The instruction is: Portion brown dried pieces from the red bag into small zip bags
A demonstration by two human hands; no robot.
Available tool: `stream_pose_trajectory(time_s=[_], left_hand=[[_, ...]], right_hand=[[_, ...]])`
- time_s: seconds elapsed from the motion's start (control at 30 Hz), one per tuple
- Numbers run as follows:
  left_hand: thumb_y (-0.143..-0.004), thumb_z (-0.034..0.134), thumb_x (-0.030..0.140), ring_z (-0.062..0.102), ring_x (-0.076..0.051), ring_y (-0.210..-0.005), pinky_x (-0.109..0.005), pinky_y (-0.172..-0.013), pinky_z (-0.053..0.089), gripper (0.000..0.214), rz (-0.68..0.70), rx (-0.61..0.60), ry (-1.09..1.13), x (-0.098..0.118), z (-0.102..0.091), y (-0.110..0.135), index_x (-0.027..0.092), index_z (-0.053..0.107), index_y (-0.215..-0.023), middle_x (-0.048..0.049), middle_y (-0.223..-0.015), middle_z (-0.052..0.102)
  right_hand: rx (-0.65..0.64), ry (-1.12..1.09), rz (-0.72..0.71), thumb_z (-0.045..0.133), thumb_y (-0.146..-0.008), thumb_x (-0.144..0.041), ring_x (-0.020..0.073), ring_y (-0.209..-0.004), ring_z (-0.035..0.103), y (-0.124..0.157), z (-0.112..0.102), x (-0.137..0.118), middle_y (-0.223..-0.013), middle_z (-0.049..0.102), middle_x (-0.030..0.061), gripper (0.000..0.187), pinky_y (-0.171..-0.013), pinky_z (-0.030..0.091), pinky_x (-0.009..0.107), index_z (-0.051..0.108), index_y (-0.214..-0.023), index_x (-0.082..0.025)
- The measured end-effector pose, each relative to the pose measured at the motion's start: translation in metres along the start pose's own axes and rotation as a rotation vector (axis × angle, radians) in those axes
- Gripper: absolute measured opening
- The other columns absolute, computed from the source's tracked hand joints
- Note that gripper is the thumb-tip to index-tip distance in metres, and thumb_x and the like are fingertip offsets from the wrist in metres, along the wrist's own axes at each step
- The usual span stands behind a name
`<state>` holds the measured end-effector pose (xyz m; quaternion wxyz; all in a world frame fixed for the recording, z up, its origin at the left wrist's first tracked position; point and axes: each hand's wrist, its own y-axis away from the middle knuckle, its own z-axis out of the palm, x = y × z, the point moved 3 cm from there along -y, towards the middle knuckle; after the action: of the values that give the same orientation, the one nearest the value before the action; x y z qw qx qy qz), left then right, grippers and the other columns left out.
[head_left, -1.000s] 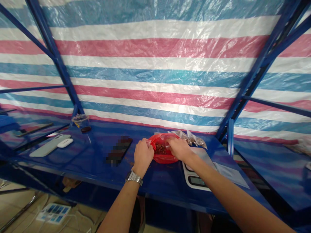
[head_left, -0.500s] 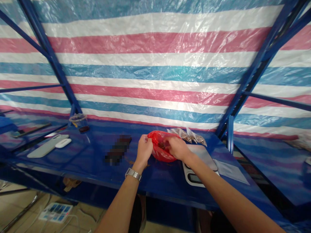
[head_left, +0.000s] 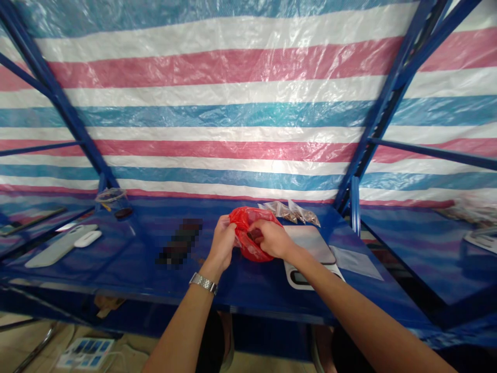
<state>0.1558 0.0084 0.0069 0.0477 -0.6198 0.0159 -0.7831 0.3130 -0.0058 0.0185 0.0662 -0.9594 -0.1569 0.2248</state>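
Red plastic bag [head_left: 250,251] clamped at rim by left hand [head_left: 222,244], fingers closed on plastic. Right hand [head_left: 271,239] held at bag mouth, grip not discernible. Bag held centre frame, just left of white digital scale [head_left: 306,242].

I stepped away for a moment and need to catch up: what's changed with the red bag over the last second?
The left hand and right hand have drawn closer together, and the red plastic bag has narrowed between them. Its mouth is no longer wide open, so the brown pieces are mostly hidden. Neither hand let go. The clear pouches and white scale stayed where they were.
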Motion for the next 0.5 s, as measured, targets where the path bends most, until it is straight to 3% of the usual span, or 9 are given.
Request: stream_pose_trajectory(time_s=[0.17, 0.3, 0.5], left_hand=[[-0.071, 0.060, 0.026, 0.058, -0.013, -0.060, -0.027, -0.059, 0.049, 0.027, 0.004, 0.028, -0.065, 0.000, 0.000, -0.001, 0.017, 0.058, -0.097, -0.0004, -0.079, 0.065], [-0.072, 0.063, 0.019, 0.062, -0.016, -0.081, -0.031, -0.080, 0.051, 0.026, 0.099, 0.076, -0.208, 0.007, -0.006, -0.002, 0.018, 0.060, -0.098, -0.0018, -0.091, 0.064], [-0.076, 0.073, 0.026, 0.053, -0.023, -0.110, -0.045, -0.109, 0.040, 0.040, 0.321, 0.125, -0.571, 0.022, -0.021, 0.000, 0.021, 0.059, -0.113, -0.0055, -0.112, 0.053]], right_hand=[[0.020, -0.229, 0.002, 0.063, -0.069, 0.001, 0.0200, -0.092, 0.074, 0.000, 0.005, 0.004, -0.102, 0.079, 0.0030, 0.040, -0.081, 0.053, 0.026, 0.072, -0.101, -0.022], [0.076, -0.485, 0.032, 0.062, -0.074, -0.002, 0.0186, -0.091, 0.073, -0.005, 0.005, 0.013, -0.097, 0.077, 0.0034, 0.031, -0.087, 0.055, 0.030, 0.068, -0.099, -0.019], [0.109, -0.565, 0.023, 0.060, -0.077, -0.006, 0.0199, -0.093, 0.072, -0.005, -0.008, 0.026, -0.100, 0.075, 0.0059, 0.025, -0.089, 0.057, 0.035, 0.064, -0.099, -0.018]])
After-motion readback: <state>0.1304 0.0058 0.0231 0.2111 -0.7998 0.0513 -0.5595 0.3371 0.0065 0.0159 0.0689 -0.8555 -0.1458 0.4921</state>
